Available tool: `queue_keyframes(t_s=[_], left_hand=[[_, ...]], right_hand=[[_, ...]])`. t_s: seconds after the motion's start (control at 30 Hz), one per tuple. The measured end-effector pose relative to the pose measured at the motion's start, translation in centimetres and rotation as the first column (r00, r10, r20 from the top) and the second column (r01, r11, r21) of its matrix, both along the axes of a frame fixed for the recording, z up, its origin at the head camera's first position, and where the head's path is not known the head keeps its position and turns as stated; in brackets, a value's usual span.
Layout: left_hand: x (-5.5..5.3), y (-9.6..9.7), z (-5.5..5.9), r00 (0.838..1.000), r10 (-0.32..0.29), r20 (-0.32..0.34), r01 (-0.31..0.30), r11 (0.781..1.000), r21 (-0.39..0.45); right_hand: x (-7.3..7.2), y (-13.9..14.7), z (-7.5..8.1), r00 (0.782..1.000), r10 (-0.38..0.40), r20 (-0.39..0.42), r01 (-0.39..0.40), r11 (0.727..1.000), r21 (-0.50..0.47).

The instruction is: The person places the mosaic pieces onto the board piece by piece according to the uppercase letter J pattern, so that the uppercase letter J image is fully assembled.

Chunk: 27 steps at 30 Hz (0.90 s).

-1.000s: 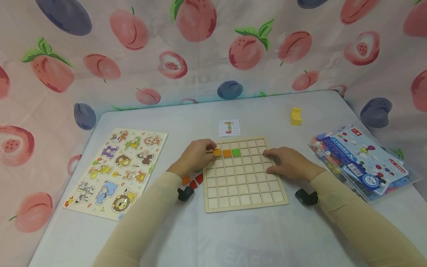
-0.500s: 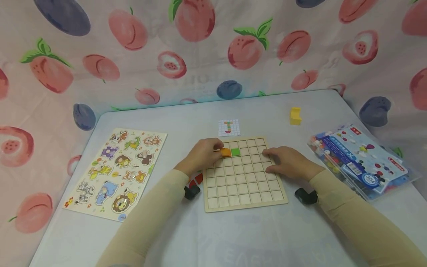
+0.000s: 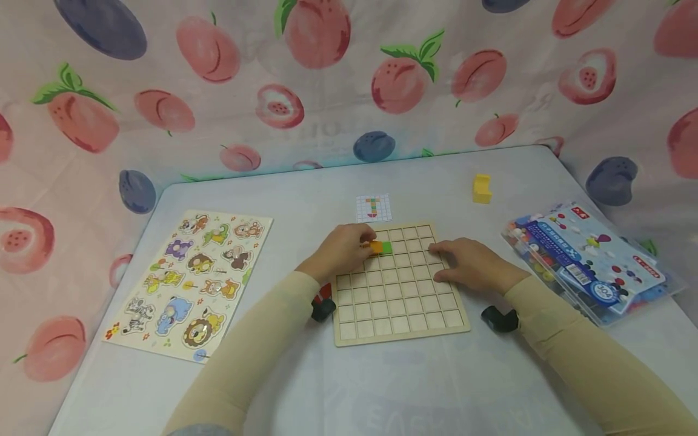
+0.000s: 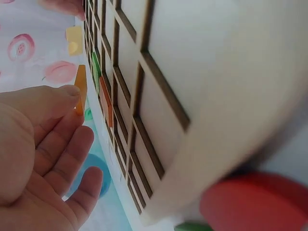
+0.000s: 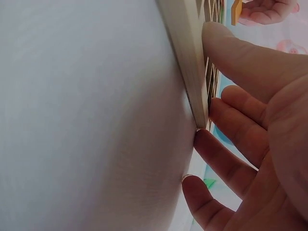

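Fingers of the left hand [image 3: 340, 249] pinch a small yellow-orange tile [image 4: 81, 91] between thumb and fingertip, above the gridded wooden board [image 3: 403, 339] and apart from it. Just beneath those fingertips, an orange tile [image 4: 105, 103] lies in a compartment, with a green tile [image 4: 96, 69] in the next one to their right. Farther right, the right hand [image 3: 473, 265] has its fingers spread wide, the thumb touching the board's edge. A pattern card [image 3: 374, 208] lies just beyond the left fingers; red pieces [image 4: 255, 204] lie nearer the person. Well apart from them are a yellow block [image 3: 481, 189] beyond to the right, an animal puzzle [image 3: 191, 284] to the left and a plastic box [image 3: 591, 260] far right.
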<state>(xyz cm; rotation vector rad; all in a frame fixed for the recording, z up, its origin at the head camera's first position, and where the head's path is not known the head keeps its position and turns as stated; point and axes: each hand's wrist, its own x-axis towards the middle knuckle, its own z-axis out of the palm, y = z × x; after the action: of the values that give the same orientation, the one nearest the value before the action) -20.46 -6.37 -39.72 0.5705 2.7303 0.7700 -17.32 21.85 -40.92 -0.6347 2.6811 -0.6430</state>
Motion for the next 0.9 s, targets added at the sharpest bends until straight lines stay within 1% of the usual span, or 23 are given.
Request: queue_keyframes(t_s=[0.2, 0.6, 0.73, 0.9], left_hand=[[-0.3, 0.7, 0.0, 0.999, -0.033, -0.012, 0.033, 0.999, 0.009], [-0.3, 1.5, 0.1, 0.998, -0.064, 0.007, 0.064, 0.998, 0.029], [-0.4, 1.9, -0.1, 0.997, -0.076, -0.004, 0.076, 0.997, 0.019], [-0.4, 2.3, -0.2, 0.997, -0.075, -0.01, 0.075, 0.997, -0.001]], right_hand=[[0.0, 0.0, 0.0, 1.0, 0.001, -0.007, -0.001, 1.0, -0.002], [0.0, 0.1, -0.1, 1.0, -0.021, 0.002, 0.021, 1.0, 0.012], [0.0, 0.1, -0.1, 1.0, -0.014, 0.0, 0.014, 1.0, 0.011], [0.0, 0.1, 0.0, 1.0, -0.011, 0.0, 0.011, 1.0, 0.012]])
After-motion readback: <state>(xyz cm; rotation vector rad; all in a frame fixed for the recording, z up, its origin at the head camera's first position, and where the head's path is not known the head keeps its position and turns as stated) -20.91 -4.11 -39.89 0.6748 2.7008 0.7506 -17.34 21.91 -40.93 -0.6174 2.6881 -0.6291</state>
